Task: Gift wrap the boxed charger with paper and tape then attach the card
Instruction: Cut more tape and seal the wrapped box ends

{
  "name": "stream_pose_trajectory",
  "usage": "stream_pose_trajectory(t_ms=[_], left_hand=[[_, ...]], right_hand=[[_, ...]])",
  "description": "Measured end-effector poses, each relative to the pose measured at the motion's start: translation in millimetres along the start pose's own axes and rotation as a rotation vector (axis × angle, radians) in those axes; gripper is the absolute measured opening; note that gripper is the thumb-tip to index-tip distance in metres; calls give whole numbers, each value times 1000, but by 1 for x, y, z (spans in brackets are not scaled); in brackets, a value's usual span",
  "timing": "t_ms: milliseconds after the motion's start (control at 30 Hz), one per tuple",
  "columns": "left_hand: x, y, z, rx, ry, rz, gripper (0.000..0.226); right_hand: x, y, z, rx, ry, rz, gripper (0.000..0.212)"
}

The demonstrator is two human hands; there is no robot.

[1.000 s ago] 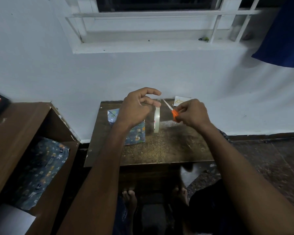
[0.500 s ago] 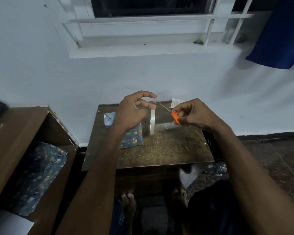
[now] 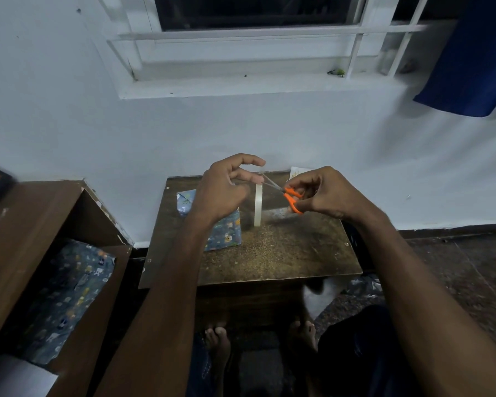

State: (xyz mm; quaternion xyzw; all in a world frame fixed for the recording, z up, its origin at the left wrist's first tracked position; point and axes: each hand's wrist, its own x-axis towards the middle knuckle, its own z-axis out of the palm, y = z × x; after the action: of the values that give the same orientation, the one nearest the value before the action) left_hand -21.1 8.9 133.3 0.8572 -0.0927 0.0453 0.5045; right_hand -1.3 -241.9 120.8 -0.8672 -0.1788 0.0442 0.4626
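Note:
The box wrapped in blue patterned paper (image 3: 226,234) lies at the left of the small brown table (image 3: 284,253), partly hidden behind my left wrist. My left hand (image 3: 226,187) pinches the pulled-out end of clear tape above the table, and the tape roll (image 3: 258,204) hangs edge-on from it. My right hand (image 3: 324,193) grips orange-handled scissors (image 3: 291,197), whose open blades reach the tape strip just above the roll. A white card (image 3: 297,171) lies at the table's back edge, mostly behind my right hand.
A brown shelf unit (image 3: 40,213) stands to the left, holding more blue patterned paper (image 3: 69,293) and a white sheet (image 3: 15,379). The white wall and a window sill (image 3: 255,84) lie behind the table. My feet (image 3: 218,336) rest under it.
The scissors' blades have moved left up to the tape strip above the roll. My left hand still holds the tape end, with the roll hanging below it.

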Motion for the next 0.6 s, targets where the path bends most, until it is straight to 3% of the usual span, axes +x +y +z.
stream_pose_trajectory(t_ms=[600], left_hand=[[3, -5, -1, 96, -44, 19, 64]], right_hand=[[2, -8, 5, -41, 80, -4, 34]])
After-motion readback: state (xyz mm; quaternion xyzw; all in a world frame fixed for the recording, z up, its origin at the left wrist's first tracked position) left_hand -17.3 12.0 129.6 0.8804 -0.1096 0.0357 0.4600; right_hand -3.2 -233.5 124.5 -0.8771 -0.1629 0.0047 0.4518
